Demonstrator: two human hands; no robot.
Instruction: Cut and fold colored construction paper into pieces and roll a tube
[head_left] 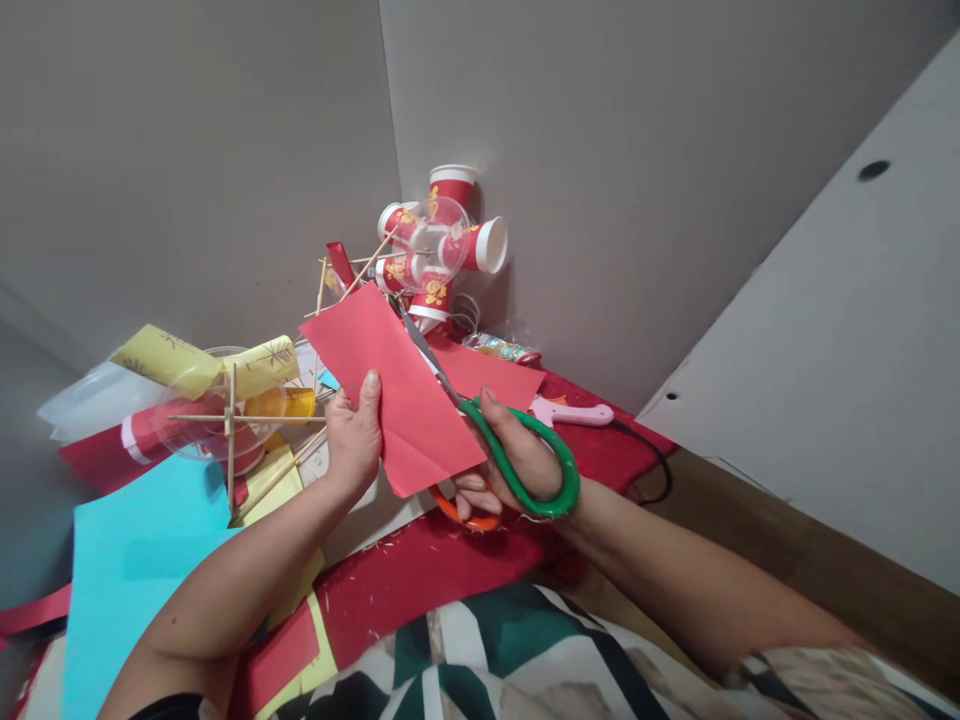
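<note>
A sheet of red paper (397,400) is pinched at its left edge by my left hand (352,440), the thumb lying on top. My right hand (517,460) grips a pair of scissors (517,450) with one green and one orange handle loop. Its thumb passes through the green loop, and its fingers are at the orange one. The scissor blades run along the right edge of the held paper, where a second red piece (487,372) extends to the right; whether the two still join is hard to see.
Several red-and-white paper cups (450,195) form a wheel around clear plastic discs by the wall corner. A stick cross (229,418) with rolled paper stands left. Blue paper (150,560) lies nearer. A pink glue gun (574,413) with a black cord rests at the red-covered table's right edge.
</note>
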